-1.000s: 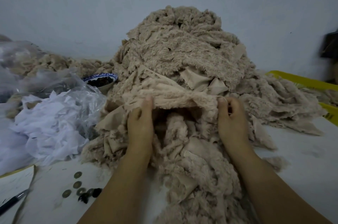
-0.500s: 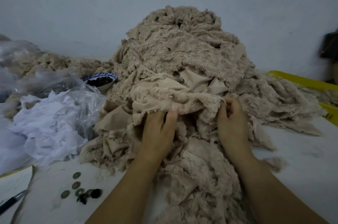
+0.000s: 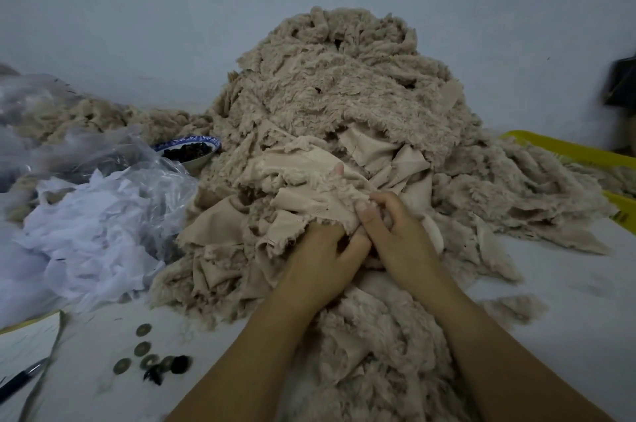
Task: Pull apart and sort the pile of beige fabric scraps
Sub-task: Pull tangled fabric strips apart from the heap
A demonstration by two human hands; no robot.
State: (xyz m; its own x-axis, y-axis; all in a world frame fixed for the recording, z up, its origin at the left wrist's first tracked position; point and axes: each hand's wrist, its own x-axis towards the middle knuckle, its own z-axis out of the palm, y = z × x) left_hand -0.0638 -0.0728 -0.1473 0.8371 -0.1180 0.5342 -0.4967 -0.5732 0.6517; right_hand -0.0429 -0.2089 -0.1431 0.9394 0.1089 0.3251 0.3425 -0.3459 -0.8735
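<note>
A tall pile of beige fluffy fabric scraps rises in the middle of the white table and spills toward me. My left hand reaches under a folded beige scrap at the pile's front, and one fingertip pokes out above the cloth. My right hand sits right beside it, touching it, with thumb and fingers pinching the edge of the same scrap. The left hand's fingers are mostly hidden by the cloth.
White shreds in a clear plastic bag lie at the left. A blue-rimmed bowl of dark bits stands behind it. Coins and a pen on paper lie at the near left. A yellow bin holds scraps at the right.
My left hand has slid right across the pile's front until it meets my right hand, bunching the scrap between them. The right hand has shifted slightly left and closed on the cloth.
</note>
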